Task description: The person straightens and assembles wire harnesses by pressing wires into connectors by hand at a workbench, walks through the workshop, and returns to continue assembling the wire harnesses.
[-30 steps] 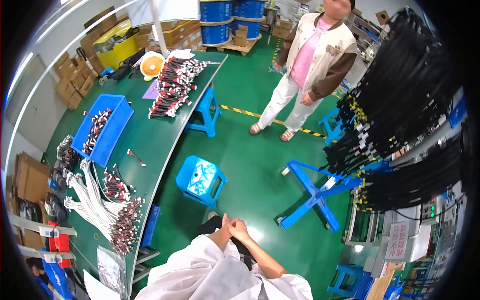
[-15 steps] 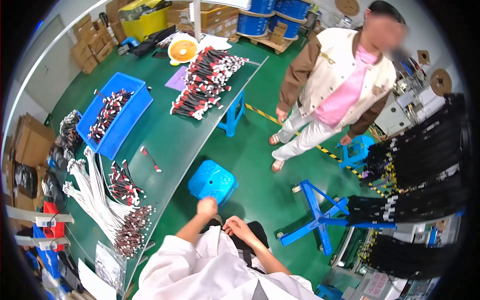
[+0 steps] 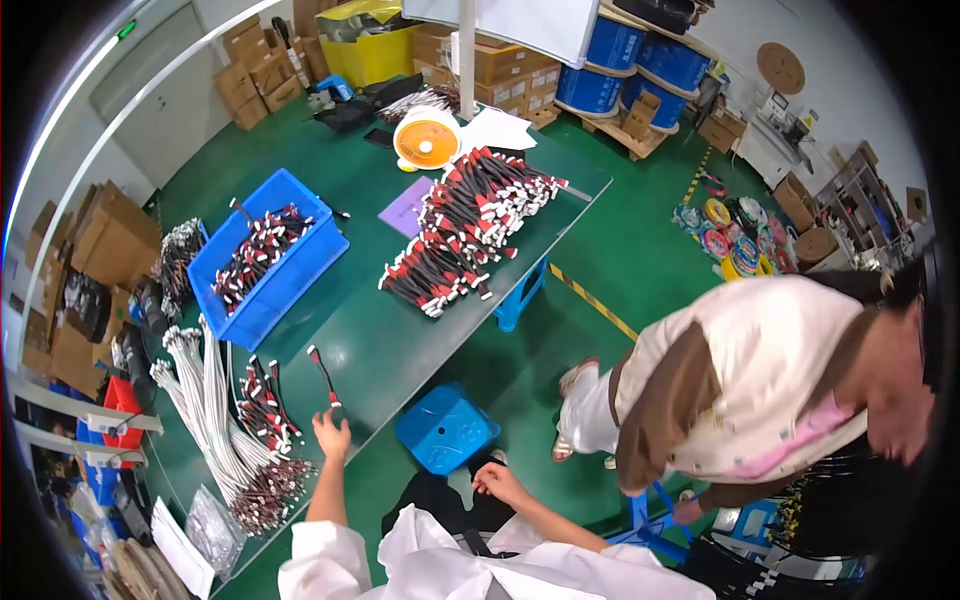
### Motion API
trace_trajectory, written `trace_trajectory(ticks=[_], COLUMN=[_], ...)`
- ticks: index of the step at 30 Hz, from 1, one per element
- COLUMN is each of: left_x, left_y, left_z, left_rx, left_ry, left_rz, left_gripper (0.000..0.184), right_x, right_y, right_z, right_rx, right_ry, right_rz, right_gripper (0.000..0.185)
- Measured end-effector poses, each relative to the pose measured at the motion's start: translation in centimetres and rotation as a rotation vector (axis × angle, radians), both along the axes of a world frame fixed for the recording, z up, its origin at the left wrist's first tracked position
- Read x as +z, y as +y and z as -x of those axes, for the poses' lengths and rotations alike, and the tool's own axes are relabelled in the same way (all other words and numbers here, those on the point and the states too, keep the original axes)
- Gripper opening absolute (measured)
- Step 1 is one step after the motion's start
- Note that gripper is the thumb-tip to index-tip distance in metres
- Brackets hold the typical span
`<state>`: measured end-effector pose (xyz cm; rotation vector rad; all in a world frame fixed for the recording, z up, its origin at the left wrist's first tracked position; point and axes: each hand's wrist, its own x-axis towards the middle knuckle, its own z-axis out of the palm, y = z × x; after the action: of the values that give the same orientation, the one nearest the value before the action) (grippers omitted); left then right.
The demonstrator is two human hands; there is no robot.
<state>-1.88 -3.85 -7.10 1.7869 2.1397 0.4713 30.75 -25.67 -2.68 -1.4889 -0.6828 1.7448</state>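
Note:
My left hand reaches over the table edge, fingers apart, at the lower end of a single short black cable with red-and-white ends. Whether the fingertips touch it I cannot tell. My right hand hangs over my lap, fingers loosely bent and slightly apart, with nothing visible in it. Left of the single cable lies a small heap of similar cables. Beside that heap is a bundle of long white cables with brown ends.
A blue bin holds more short cables. A large pile of black-and-red cables lies farther along the green table, near a purple sheet and an orange-and-white spool. A blue stool stands below the edge. A co-worker bends over at right.
My left hand has moved from above my lap near the stool to the single cable on the table. My right hand stays by my lap. The co-worker has come closer and bent down.

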Motion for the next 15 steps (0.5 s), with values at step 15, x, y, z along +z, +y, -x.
trace_trajectory(ticks=[15], left_x=[2.2], left_y=[7.7], left_z=[1.3], left_rx=[0.040], left_ry=[-0.024], left_rz=[0.081], left_gripper=[0.061], right_x=[1.3], right_y=[12.8], right_z=[9.3], right_rx=[0.006], right_ry=[0.015], right_rz=[0.072], right_gripper=[0.017])
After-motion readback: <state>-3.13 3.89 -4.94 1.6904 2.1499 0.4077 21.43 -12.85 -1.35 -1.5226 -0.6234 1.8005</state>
